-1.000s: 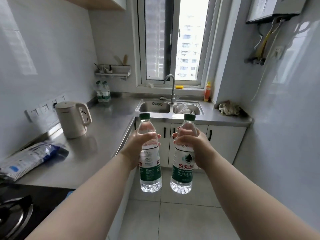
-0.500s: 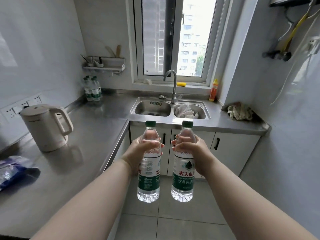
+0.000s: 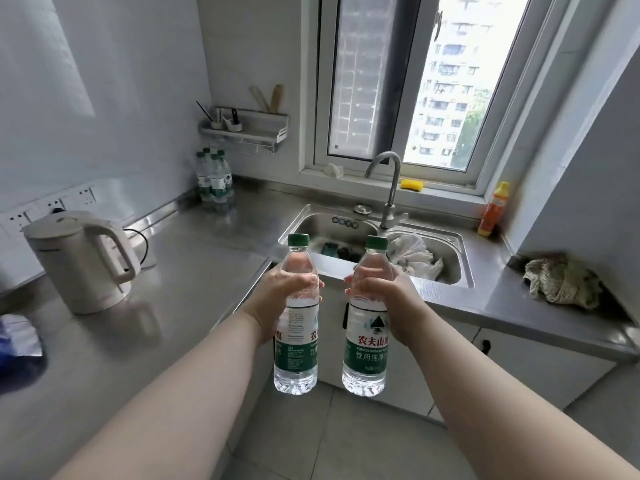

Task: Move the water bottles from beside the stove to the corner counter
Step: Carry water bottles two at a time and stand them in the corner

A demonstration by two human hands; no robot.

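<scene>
steel counter [image 3: 194,271] with kettle [image 3: 79,261], clustered water bottles [image 3: 214,176], crumpled rag [image 3: 561,282]

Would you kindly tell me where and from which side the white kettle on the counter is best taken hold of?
By its looped handle, coming from the sink side. The kettle stands upright on the counter with the handle jutting out toward that side, its loop open for fingers; the smooth round body offers no such hold.

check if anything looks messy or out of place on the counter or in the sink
A crumpled rag lies bunched on the right counter by the wall, and a wadded white bag or cloth fills the right sink basin. The left-hand bottle and right-hand bottle are upright and capped; no spill shows.
</scene>
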